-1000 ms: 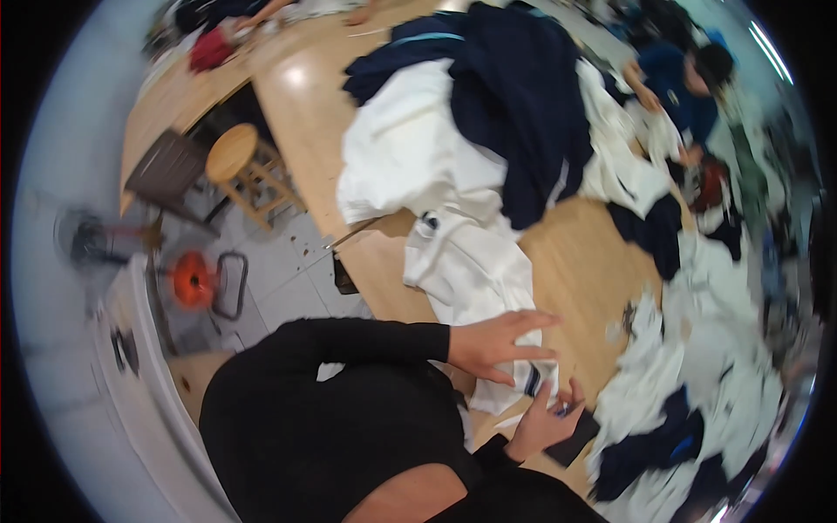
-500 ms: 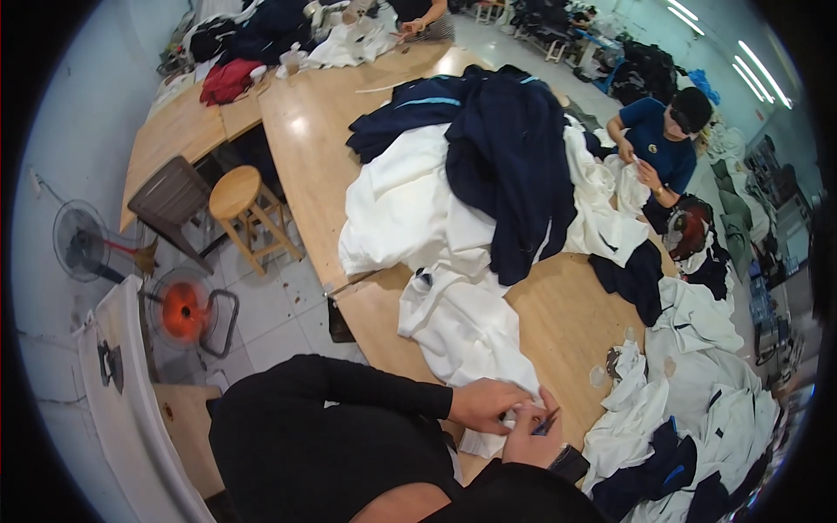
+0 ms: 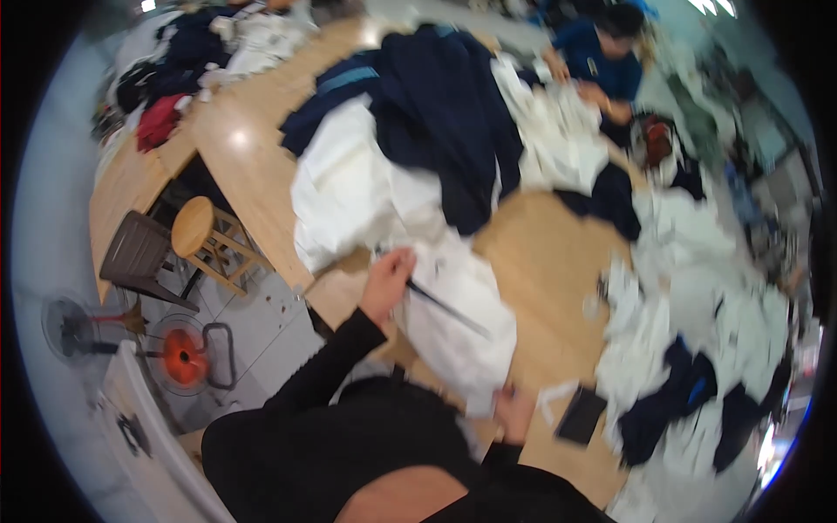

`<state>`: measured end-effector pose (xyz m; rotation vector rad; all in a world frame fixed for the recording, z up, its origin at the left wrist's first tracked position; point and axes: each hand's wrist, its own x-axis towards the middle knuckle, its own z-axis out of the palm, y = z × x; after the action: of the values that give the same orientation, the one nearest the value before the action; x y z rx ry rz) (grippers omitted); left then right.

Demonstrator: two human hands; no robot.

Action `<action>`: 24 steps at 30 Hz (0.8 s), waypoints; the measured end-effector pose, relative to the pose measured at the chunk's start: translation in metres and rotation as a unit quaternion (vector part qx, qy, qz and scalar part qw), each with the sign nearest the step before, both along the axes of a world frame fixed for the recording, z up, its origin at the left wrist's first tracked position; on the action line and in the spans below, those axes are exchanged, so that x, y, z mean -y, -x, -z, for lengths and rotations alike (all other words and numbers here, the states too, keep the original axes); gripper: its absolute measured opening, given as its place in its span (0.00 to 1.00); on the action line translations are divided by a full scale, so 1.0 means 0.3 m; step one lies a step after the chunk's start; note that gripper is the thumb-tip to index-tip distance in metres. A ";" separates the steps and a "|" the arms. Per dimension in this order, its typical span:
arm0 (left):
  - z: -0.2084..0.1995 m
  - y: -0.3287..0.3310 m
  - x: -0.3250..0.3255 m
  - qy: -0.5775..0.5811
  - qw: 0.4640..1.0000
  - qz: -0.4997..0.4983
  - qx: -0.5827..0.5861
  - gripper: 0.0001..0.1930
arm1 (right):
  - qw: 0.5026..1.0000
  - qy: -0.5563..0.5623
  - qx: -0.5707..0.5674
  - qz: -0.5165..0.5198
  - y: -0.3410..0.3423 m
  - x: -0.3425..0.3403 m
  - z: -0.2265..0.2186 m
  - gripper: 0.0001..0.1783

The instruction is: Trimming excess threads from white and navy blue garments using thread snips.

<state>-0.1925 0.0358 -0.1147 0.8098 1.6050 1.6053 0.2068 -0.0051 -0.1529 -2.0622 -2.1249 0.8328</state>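
Note:
A white garment [image 3: 458, 336] with a dark stripe lies stretched between my hands on the wooden table [image 3: 545, 261]. My left hand [image 3: 388, 277] grips its far edge, near the table's left side. Close to my body, my right hand [image 3: 514, 411] is closed on its near corner. The picture is blurred, so I cannot tell whether the right hand also holds something small. A flat black object [image 3: 581, 415] lies just right of my right hand.
A big heap of navy [image 3: 445, 122] and white clothes [image 3: 349, 187] covers the far table. More white and navy pieces [image 3: 689, 366] pile at the right. A person in a blue top [image 3: 602, 65] works at the far right. A wooden stool [image 3: 202, 228], a chair [image 3: 135, 257], a glowing heater [image 3: 185, 357] and a fan [image 3: 74, 327] stand left.
My left hand has moved up and away from my right hand, pulling the white garment out long between them. The view has swung and blurred.

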 end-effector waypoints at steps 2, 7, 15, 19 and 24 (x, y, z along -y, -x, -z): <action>-0.120 -0.023 -0.045 -0.035 0.999 0.010 0.021 0.17 | 0.990 -0.086 -0.090 0.071 -0.011 -0.097 -0.049 0.20; -0.363 0.032 -0.124 -0.160 0.986 -0.035 -0.025 0.16 | 0.907 -0.340 -0.186 0.163 0.018 -0.267 -0.399 0.09; -0.008 0.250 0.121 0.099 0.943 -0.057 -0.312 0.14 | 0.906 -0.227 -0.249 0.255 -0.083 -0.047 -0.191 0.09; -0.076 0.066 0.113 0.005 0.888 -0.032 -0.458 0.19 | 0.908 -0.153 -0.224 0.319 -0.110 0.007 -0.115 0.09; -0.083 -0.210 -0.024 -0.037 0.895 0.165 -0.412 0.19 | 0.881 -0.146 -0.348 0.284 -0.023 -0.094 -0.174 0.11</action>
<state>-0.1294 0.0429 -0.0898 1.8710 1.8022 1.1229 0.2136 0.0232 -0.1007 -1.7047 -1.1070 0.8966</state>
